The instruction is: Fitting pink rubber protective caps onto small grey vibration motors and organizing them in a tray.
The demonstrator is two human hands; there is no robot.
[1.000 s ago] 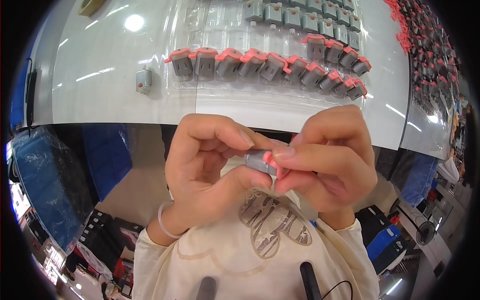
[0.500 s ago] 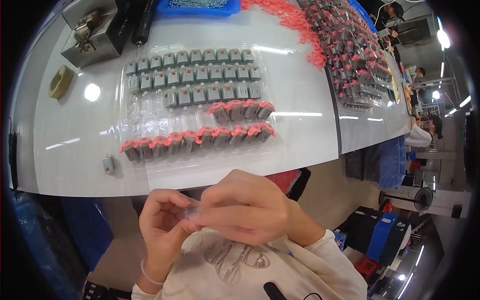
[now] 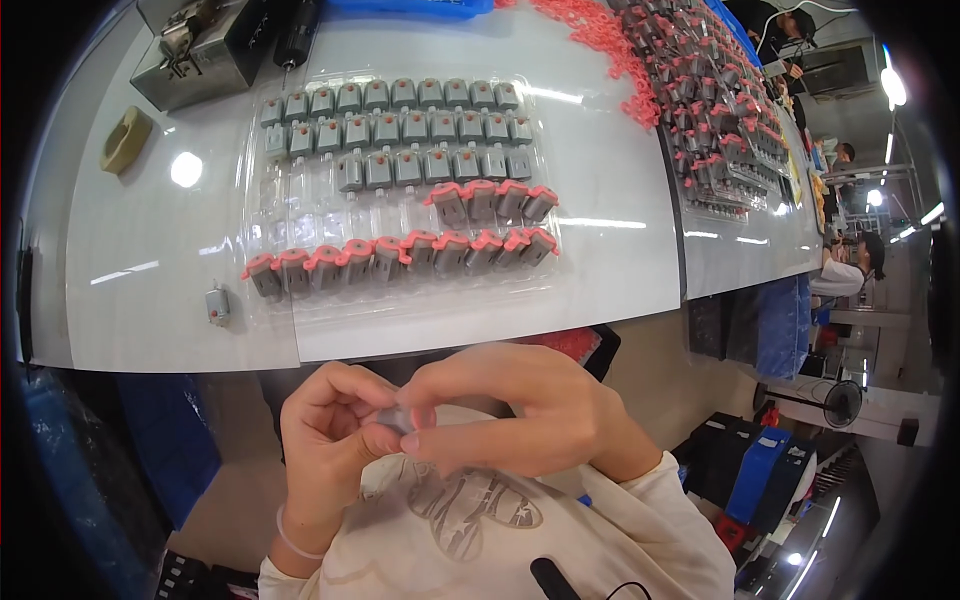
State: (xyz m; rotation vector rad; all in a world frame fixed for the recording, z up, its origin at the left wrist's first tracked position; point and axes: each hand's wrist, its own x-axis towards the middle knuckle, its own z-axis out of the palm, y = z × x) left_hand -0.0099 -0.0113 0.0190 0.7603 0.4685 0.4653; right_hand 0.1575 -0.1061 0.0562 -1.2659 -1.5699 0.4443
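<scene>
Left hand (image 3: 325, 428) and right hand (image 3: 550, 408) pinch one part (image 3: 396, 418); one motor (image 3: 217, 304) lies loose.

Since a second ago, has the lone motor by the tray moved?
No, the lone motor sits in the same spot, left of the clear tray, near the table edge.

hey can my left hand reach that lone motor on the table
Probably not without letting go: your left hand has its grip on a grey part, though nothing visible blocks the lone motor.
</scene>
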